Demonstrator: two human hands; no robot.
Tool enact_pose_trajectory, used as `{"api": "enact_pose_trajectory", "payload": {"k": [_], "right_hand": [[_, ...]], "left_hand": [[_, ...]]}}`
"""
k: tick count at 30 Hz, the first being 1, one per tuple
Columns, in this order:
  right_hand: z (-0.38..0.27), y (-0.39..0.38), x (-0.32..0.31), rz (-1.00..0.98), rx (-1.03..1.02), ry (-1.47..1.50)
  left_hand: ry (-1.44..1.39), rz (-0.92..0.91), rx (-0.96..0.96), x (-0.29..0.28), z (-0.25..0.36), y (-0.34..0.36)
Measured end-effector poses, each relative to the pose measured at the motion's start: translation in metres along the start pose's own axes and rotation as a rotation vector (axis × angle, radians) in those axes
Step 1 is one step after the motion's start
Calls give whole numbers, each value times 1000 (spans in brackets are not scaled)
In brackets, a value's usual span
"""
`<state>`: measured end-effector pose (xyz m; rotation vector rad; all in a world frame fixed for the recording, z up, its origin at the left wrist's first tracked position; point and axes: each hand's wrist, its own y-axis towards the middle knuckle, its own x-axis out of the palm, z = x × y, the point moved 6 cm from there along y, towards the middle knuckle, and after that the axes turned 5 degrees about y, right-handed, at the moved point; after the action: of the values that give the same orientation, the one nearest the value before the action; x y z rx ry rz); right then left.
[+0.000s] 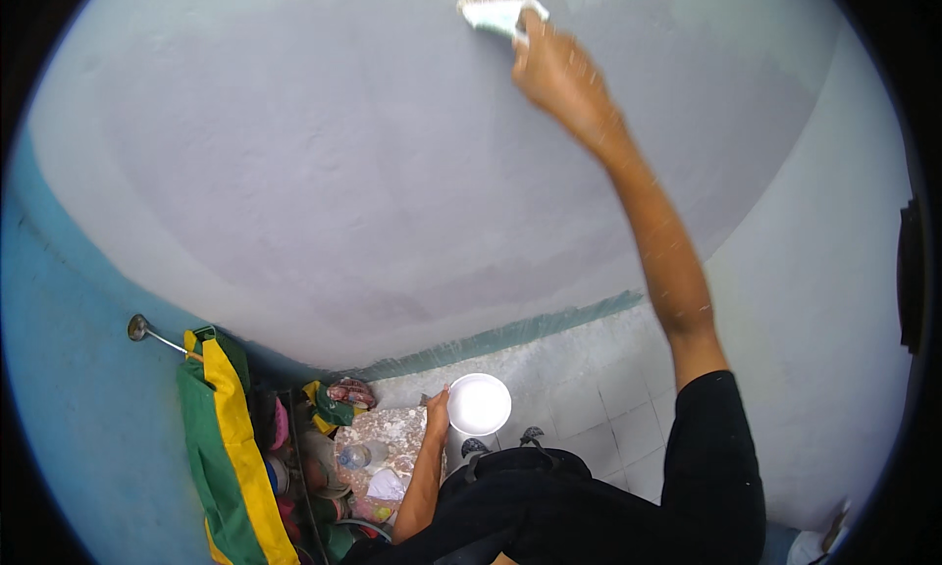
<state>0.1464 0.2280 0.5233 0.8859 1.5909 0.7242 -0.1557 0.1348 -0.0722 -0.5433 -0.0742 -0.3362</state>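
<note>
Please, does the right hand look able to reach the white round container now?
Probably yes, but only after lowering: the right hand is raised to the wall, gripping a brush. The left hand holds the white container low, its top open and nothing visible covering it.

Counted two hands: right hand [567, 79] at upper centre, left hand [438, 408] at lower centre. Also counted one brush [497, 14] at upper centre, one white basin [479, 405] and two dark shoes [474, 447] at lower centre, one clear bottle [354, 456] at lower left.
</note>
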Motion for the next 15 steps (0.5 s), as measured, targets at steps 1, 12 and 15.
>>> {"api": "enact_pose_trajectory", "payload": {"k": [1, 12, 15], "right_hand": [[13, -22, 25, -63, 104, 76], [39, -249, 172, -488, 416, 171], [50, -263, 174, -666, 511, 213]], "left_hand": [[-16, -5, 2, -1, -1, -3], [23, -70, -2, 8, 3, 11], [27, -52, 7, 7, 2, 15]]}}
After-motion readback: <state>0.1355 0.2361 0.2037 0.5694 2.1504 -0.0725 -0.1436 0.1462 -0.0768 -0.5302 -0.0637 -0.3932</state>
